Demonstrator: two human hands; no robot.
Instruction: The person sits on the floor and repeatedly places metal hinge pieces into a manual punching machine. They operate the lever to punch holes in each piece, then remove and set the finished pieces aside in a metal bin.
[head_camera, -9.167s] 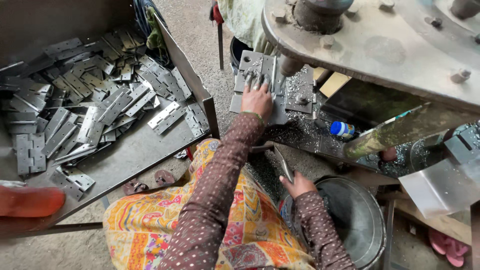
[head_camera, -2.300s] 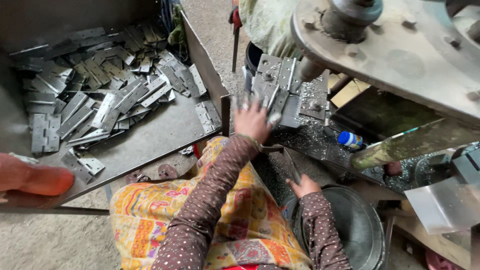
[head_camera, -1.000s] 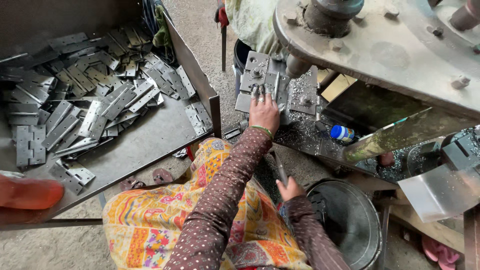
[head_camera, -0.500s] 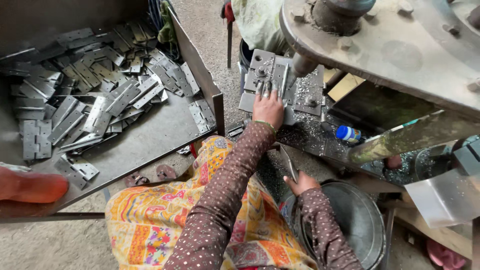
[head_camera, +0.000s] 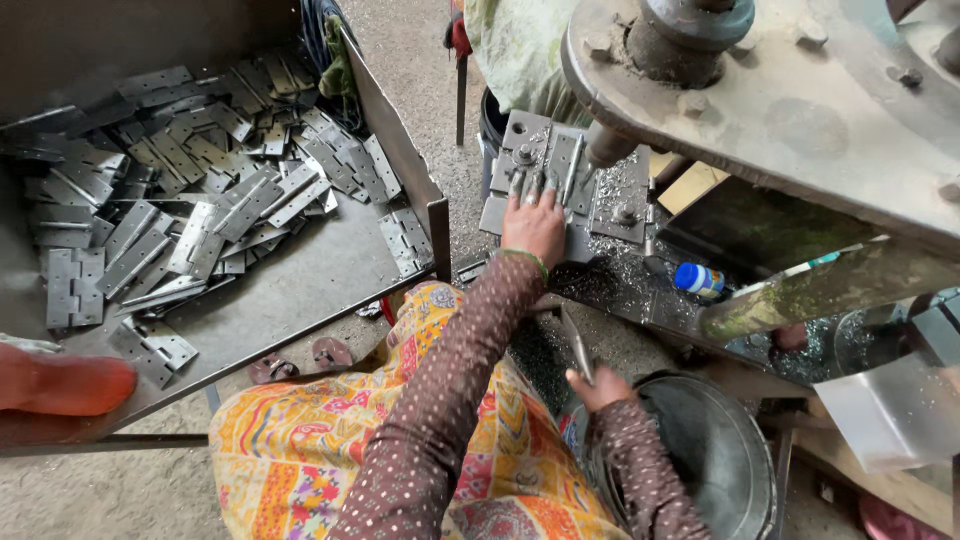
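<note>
My left hand (head_camera: 535, 228) reaches forward onto the grey die block (head_camera: 520, 150) of a press. Its fingers lie spread and flat on the metal pieces there, just left of the press ram (head_camera: 603, 148). Whether it pinches a piece I cannot tell. My right hand (head_camera: 603, 388) sits low by my lap, closed on a thin flat metal strip (head_camera: 576, 340) that points up and away. It hovers at the rim of a round dark metal pan (head_camera: 720, 460). Both arms wear brown dotted sleeves.
A large steel tray (head_camera: 300, 290) on my left holds several grey hinges (head_camera: 190, 240). The heavy rusty press frame (head_camera: 800, 110) overhangs the right side. A blue-capped bottle (head_camera: 698, 280) lies among metal shavings. Another person (head_camera: 515, 50) stands beyond the die. A red object (head_camera: 60, 385) is at far left.
My left hand has slid a little farther up onto the die block since 2.3 s ago. My right hand has stayed by the pan with the strip.
</note>
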